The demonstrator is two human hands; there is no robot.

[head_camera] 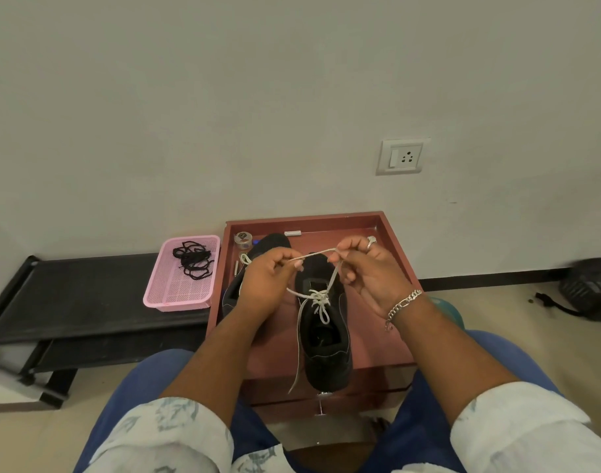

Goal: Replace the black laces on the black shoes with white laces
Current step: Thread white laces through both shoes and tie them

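The near black shoe [326, 346] is kept heel-close on the red box [387, 339] so its white lace [321, 297] can be tied. The lace is pinched by the left hand [270, 278] and the right hand [364, 268], held up at 12 o'clock to pull a loop. The old black laces [192, 262] are kept in the pink basket [181, 295] at 10 o'clock, out of the way.

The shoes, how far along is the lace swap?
Done: black laces lie in the pink basket. In hand: left hand and right hand pinch the white lace above the knot on the near shoe. Left: finishing that bow; the far shoe is mostly hidden.
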